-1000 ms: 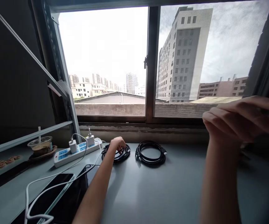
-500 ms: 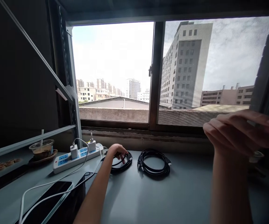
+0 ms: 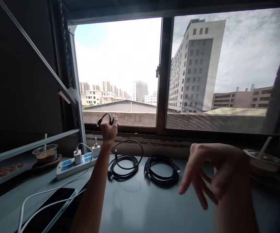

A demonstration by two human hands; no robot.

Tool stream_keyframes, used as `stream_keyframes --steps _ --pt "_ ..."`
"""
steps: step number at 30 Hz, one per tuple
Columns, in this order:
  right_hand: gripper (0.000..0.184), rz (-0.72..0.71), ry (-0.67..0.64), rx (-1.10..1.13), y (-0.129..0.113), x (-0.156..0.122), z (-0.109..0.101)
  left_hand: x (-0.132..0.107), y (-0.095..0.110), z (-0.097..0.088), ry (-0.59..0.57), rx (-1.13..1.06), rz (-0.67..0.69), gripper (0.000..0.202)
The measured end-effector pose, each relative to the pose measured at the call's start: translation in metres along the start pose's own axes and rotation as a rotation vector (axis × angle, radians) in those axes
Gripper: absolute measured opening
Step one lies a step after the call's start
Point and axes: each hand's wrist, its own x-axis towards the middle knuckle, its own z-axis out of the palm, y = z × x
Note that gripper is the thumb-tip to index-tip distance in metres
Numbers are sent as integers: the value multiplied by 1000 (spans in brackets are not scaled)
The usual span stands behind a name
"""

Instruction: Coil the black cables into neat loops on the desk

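Note:
My left hand [image 3: 109, 129] is raised in front of the window sill, pinched shut on one end of a black cable [image 3: 122, 165]. Most of that cable still lies coiled on the grey desk [image 3: 149, 204] and a loop of it rises toward my hand. A second black cable coil [image 3: 161, 169] lies flat just to its right, untouched. My right hand [image 3: 213, 174] hovers lower right above the desk, fingers spread and hanging down, holding nothing.
A white power strip [image 3: 78, 160] with two chargers sits at the left, and its white leads run to a dark phone [image 3: 49, 207] near the front edge. A lidded drink cup [image 3: 44, 152] stands far left, another cup [image 3: 263, 160] far right. The window is behind.
My left hand has lifted from the left coil, pulling one cable end up. My right hand has dropped from chest height toward the desk and its fingers have opened out.

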Motion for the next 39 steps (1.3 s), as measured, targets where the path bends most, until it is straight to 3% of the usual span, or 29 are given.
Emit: stream_keyframes --steps 1,2,5,8,11,13,15,17,19,21,23,27,30,32,35,37,39 --pt "62 42 -140 -15 -2 12 1 -5 13 2 -7 -140 29 42" --pt "59 67 -109 -27 -3 25 2 -11 24 4 -26 -248 53 42" --pt "56 133 194 -138 8 65 3 -24 47 7 -76 -440 107 40" --pt "51 188 425 -375 23 94 5 -30 57 5 -63 -577 58 40" --pt "42 431 678 -617 33 101 3 -30 61 -2 -27 -665 -14 40" --pt "38 588 814 -636 38 96 0 -29 65 -9 6 -707 -31 40" --pt "37 638 790 -505 44 89 -4 -29 71 -16 39 -752 -24 39" --pt "35 539 643 -284 48 84 -6 -32 79 -21 60 -801 -9 39" --pt "25 318 617 -48 45 83 -7 -36 86 -24 71 -840 -5 41" --pt "20 45 766 136 34 80 -6 -40 90 -25 58 -853 -16 44" --pt "35 -190 948 281 16 70 -4 -42 91 -25 31 -806 4 48" --pt "31 -401 1156 508 -17 29 -4 -38 81 -26 -45 -518 73 56" --pt "21 -574 1311 732 -23 -4 -6 -33 72 -30 -55 -383 77 62" --pt "23 -717 1200 896 -17 -20 -9 -29 68 -35 -25 -309 79 65" --pt "30 -914 828 1060 -1 -31 -15 -24 65 -42 68 -280 90 64" --pt "27 -882 815 1063 6 -30 -20 -21 64 -44 110 -385 82 63" --pt "25 -662 964 956 9 -24 -22 -22 66 -43 108 -472 84 64"
